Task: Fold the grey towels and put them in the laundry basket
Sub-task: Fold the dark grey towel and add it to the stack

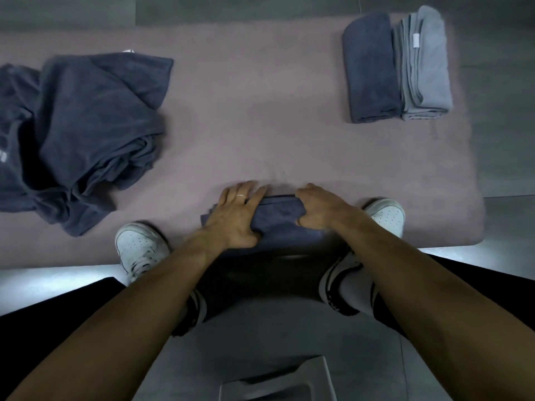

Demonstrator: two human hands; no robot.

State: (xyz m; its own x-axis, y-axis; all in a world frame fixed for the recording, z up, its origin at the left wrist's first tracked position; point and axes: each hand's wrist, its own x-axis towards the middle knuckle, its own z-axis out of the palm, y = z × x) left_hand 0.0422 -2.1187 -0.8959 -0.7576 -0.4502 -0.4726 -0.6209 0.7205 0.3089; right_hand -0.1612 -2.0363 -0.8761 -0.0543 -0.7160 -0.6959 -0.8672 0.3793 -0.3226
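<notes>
Folded dark grey towel lies at the near edge of the pink mat, long axis left-right, between two white shoes; left hand lies on its left end with straight fingers pressing down, thumb tucked at the near edge, right hand has fingers curled gripping the right end. Head view also shows a loose dark towel pile far left and two folded towels, dark and light grey, side by side far right, long axes pointing away.
</notes>
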